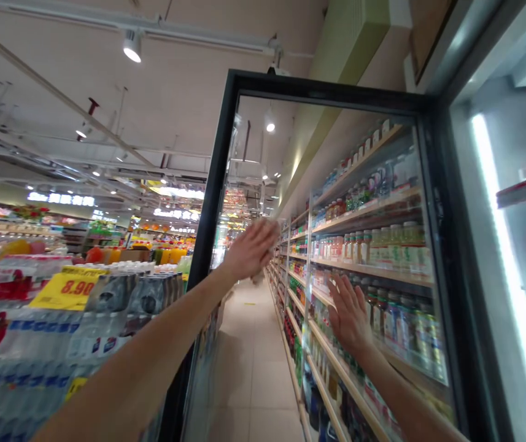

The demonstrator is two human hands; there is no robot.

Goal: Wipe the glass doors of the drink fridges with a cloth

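A glass door [253, 344] with a black frame stands swung out in front of me, hinged on the right. My left hand [251, 248] reaches to the upper middle of the pane, flat, with its fingers stretched out and slightly blurred by motion. Around its fingertips is a pale smear that I cannot tell from a reflection. Lower and to the right, my right hand [350, 313] is raised with fingers extended, at or very close to the glass. Nothing shows in its fingers.
Shelves of bottled drinks [382, 245] show in the pane. Right of the door is a lit cooler interior [497, 202] with a shelf. At left, packs of bottled water [37, 344] are stacked under a yellow price sign [67, 288]. Tiled floor [239, 368] appears through the glass.
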